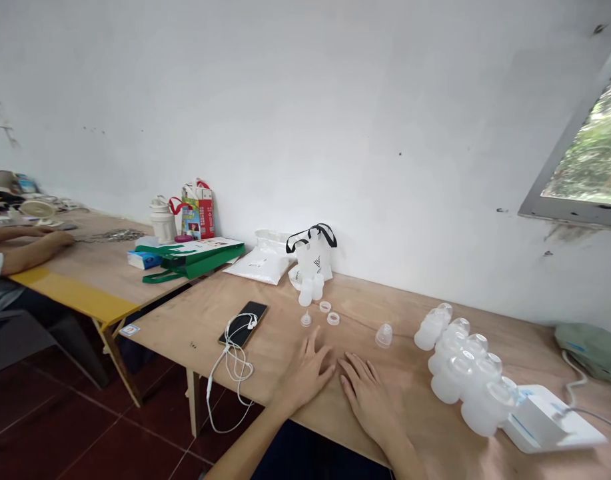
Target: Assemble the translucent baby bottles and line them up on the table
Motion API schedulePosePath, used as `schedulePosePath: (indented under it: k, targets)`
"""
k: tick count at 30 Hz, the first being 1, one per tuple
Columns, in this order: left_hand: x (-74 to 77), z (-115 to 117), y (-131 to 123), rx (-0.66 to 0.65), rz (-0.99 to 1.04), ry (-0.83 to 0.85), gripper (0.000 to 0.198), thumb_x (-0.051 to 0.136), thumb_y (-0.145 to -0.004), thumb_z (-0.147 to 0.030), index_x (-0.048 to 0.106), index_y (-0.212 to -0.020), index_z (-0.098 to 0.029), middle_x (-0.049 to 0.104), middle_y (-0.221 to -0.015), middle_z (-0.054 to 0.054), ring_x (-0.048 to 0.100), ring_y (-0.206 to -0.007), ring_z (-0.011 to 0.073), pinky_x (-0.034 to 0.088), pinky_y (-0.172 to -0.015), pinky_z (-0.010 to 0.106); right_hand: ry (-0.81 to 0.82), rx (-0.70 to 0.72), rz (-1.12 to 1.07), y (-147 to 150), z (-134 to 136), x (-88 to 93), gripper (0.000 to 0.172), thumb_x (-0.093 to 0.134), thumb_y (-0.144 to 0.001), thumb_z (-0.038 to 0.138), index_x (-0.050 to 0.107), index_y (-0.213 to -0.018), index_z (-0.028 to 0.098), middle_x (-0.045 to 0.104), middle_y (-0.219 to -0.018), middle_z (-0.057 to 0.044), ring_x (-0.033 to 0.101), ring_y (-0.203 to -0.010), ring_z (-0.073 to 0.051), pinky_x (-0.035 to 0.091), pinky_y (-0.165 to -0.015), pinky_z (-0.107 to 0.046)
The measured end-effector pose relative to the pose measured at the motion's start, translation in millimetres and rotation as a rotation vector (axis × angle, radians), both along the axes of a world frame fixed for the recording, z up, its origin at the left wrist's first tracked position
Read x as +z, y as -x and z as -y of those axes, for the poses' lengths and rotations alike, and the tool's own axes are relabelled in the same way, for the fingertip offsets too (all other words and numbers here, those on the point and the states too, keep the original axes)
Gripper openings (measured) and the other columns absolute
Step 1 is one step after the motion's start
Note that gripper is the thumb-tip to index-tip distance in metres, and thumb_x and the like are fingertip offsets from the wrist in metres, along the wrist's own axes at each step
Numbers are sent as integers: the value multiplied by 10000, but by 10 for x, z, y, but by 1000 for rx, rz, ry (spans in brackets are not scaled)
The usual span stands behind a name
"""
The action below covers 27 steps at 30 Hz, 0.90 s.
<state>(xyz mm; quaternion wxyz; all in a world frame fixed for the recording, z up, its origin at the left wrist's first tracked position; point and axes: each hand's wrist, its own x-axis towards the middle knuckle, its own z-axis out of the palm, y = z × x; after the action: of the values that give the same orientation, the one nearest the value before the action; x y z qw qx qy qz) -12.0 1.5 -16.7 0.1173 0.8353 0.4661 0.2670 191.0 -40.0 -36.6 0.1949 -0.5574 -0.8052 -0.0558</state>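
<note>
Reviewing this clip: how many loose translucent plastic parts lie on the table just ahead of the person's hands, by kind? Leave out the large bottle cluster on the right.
Upright translucent bottles: 2
Plastic rings: 2
Pointed teat: 1
Clear dome cap: 1
Total: 6

A person's left hand (305, 373) and right hand (370, 400) rest flat on a plywood table (410, 380) near its front edge, close to two plastic rings (329, 312) (translucent, like the bottles (465, 367) massed at right), with a smartphone (242, 323) and white earphones (250, 323) at left.
</note>
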Motion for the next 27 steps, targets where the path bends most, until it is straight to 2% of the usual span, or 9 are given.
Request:
schedulePosePath:
  k: [4, 8, 11, 15, 19, 23, 27]
  targets:
    - [-68, -104, 106, 153, 9, -11, 474, 673, -950, -468, 608, -1376, -271, 50, -1745, 101, 191, -1559, 456, 287, -1204, 651, -1, -2, -5, 5, -4, 0, 448, 352, -1081, 335, 645, -1404, 232, 583, -1508, -88, 537, -1404, -279, 433, -1175, -523]
    - [-58, -217, 219, 197, -25, 57, 595, 659, -957, -481, 507, -1506, -307, -39, -1749, 123, 146, -1568, 485, 258, -1206, 650, 0, -6, -12, 3, -11, -12, 441, 352, -1086, 326, 634, -1413, 234, 573, -1519, -87, 529, -1412, -279, 420, -1180, -542]
    - [22, -352, 228, 206, -81, 117, 698, 635, -966, -525, 414, -1582, -282, 16, -1740, 181, 175, -1561, 488, 262, -1202, 638, 23, -6, -5, 7, -6, 2, 439, 354, -1089, 316, 615, -1434, 234, 561, -1531, -85, 516, -1425, -276, 398, -1195, -548]
    - [69, -547, 206, 224, -167, 110, 719, 582, -985, -564, 410, -1585, -209, 183, -1707, 224, 263, -1543, 461, 262, -1210, 609, 13, -11, -1, 19, -2, 11, 436, 352, -1089, 311, 616, -1429, 240, 565, -1529, -79, 524, -1416, -267, 404, -1191, -524]
    - [-51, -605, 231, 205, -167, 33, 687, 495, -1027, -539, 377, -1587, -158, 354, -1639, 241, 296, -1542, 404, 245, -1221, 603, -20, -11, -19, 21, -13, -24, 425, 355, -1088, 309, 630, -1406, 251, 590, -1503, -72, 531, -1407, -249, 400, -1194, -501]
    - [-185, -588, 263, 180, -87, -1, 737, 499, -1015, -543, 297, -1609, -157, 336, -1646, 234, 295, -1547, 383, 295, -1215, 560, -29, -6, -22, 18, -15, -41, 426, 351, -1091, 313, 629, -1409, 253, 588, -1505, -71, 534, -1403, -250, 395, -1196, -503]
    - [-221, -614, 260, 190, -15, -3, 573, 442, -1042, -405, 380, -1532, -113, 340, -1621, 246, 370, -1511, 363, 385, -1178, 509, -13, -8, 4, 24, 2, -3, 433, 345, -1092, 302, 622, -1422, 252, 572, -1522, -72, 523, -1415, -252, 392, -1203, -503]
